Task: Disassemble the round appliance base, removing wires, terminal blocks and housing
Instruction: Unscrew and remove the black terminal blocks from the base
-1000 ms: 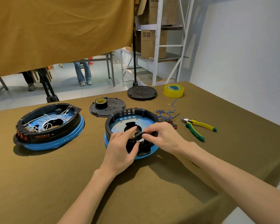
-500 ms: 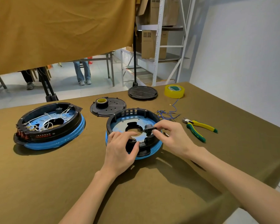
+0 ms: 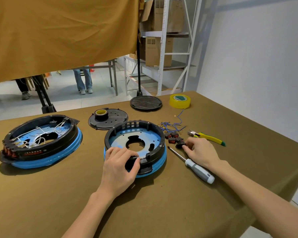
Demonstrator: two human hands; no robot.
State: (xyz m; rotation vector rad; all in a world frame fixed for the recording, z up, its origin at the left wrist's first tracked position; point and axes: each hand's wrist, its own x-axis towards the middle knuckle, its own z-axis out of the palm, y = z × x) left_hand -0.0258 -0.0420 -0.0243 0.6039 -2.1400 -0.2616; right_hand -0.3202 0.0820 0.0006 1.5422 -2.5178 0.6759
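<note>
A round appliance base (image 3: pixel 155 133) with a black housing ring on a blue shell sits at the table's centre, its inside stripped of wires. My left hand (image 3: pixel 120 166) grips the ring's near rim with curled fingers. My right hand (image 3: pixel 200 152) rests on the table to the right and pinches a small black switch (image 3: pixel 180 145), setting it beside several red and black switches (image 3: pixel 173 137). A bundle of loose blue wires (image 3: pixel 172 127) lies behind them.
A second base (image 3: pixel 41 148), still wired, stands at the left. A screwdriver (image 3: pixel 194 166) lies by my right wrist and yellow-green pliers (image 3: pixel 207 137) beyond it. Two black lids (image 3: pixel 113 119) (image 3: pixel 145 102), a small tape roll (image 3: pixel 101 114) and yellow tape (image 3: pixel 179 101) lie at the back.
My right hand lifted a black switch out of the base's near rim and carried it right, down to the table beside the other switches. My left hand stayed on the rim.
</note>
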